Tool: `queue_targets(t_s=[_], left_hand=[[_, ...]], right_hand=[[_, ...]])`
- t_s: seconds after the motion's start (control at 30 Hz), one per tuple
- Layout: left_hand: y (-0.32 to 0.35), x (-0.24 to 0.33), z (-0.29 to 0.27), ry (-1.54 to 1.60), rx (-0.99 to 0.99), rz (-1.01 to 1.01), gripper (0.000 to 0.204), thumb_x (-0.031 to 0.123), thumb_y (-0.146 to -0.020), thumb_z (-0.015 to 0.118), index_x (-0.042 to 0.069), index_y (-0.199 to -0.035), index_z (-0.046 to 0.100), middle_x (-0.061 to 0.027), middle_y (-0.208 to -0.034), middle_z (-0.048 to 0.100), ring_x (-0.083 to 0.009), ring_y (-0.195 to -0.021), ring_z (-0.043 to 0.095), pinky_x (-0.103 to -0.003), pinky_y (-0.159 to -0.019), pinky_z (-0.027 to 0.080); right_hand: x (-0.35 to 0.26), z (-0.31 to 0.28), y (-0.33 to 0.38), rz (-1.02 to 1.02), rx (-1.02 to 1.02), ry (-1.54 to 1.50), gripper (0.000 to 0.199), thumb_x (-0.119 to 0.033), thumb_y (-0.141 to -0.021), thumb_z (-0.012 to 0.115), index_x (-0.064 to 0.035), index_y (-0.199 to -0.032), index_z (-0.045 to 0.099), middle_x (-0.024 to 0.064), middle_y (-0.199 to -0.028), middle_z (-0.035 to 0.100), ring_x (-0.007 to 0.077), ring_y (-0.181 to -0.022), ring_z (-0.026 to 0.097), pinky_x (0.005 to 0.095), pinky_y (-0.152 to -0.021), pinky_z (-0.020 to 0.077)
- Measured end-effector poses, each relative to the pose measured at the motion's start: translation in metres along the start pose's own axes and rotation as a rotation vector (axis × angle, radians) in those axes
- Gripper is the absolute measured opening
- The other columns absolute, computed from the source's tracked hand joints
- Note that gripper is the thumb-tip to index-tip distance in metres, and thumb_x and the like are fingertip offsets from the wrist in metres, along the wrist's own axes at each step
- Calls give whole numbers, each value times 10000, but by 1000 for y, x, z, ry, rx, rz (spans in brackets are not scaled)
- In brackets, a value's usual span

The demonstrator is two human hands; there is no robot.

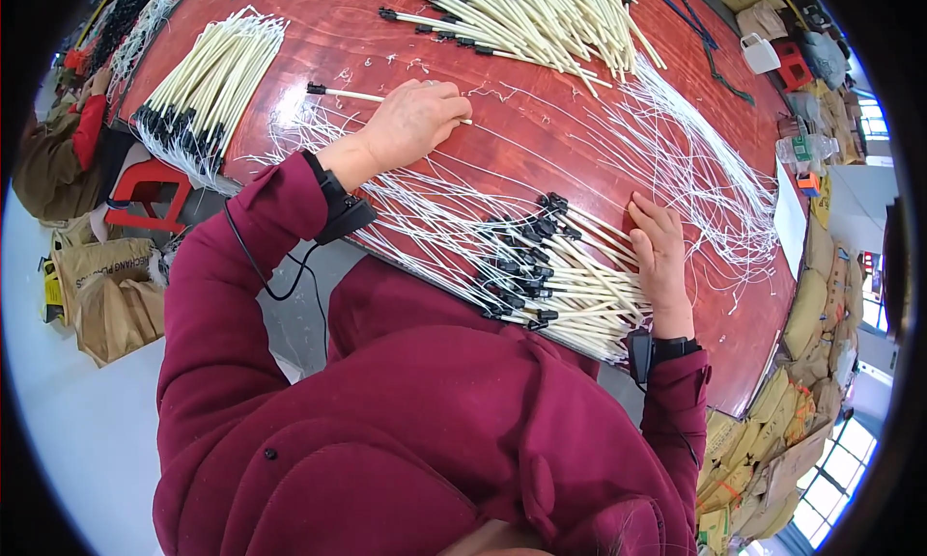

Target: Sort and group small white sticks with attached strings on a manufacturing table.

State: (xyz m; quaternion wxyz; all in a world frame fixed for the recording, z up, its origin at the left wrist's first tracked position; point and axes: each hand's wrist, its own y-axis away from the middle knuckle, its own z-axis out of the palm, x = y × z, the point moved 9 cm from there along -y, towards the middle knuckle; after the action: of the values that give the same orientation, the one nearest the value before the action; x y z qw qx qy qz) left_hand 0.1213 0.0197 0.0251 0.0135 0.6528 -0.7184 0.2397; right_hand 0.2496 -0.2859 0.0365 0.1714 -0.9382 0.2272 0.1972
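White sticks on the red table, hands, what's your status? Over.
Left hand closed on one white stick. Right hand flat on the stick pile at the table edge. Loose white strings tangled all around. Over.

The table (541, 141) is showing a glossy reddish-brown with a wood grain running through it, and the sticks (579, 286) piled on it are looking cream with black tips, tangled up with thin white strings (695, 170). The person's sleeve (241, 295) is looking deep maroon, both wrists are wearing black bands, and a black cable (280, 276) is hanging off the left one. Off to the side a red stool (145, 194) is sitting by tan paper bags (106, 295), and at the far edge there's a red box (794, 66) and what's probably a pair of blue strips (688, 13), hard to tell out there.
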Motion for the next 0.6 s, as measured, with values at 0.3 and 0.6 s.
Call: queue_targets(t_s=[0.3,0.6], left_hand=[[-9,8,6,-15,-4,52,108,121,-888,659,93,-992,672,-59,-945,641,-290,-900,634,-406,-814,479],[-79,96,75,-194,-231,245,95,124,-808,626,95,-888,670,-51,-904,666,-264,-911,682,-407,-778,526]], right_hand=[[9,3,3,78,-52,-27,384,-212,-955,564,24,-1232,686,143,-1346,634,311,-1156,536,396,-1054,381],[-9,14,-1,-13,-84,51,484,-255,-944,599,35,-1331,590,162,-1427,557,335,-1176,516,428,-1058,381]])
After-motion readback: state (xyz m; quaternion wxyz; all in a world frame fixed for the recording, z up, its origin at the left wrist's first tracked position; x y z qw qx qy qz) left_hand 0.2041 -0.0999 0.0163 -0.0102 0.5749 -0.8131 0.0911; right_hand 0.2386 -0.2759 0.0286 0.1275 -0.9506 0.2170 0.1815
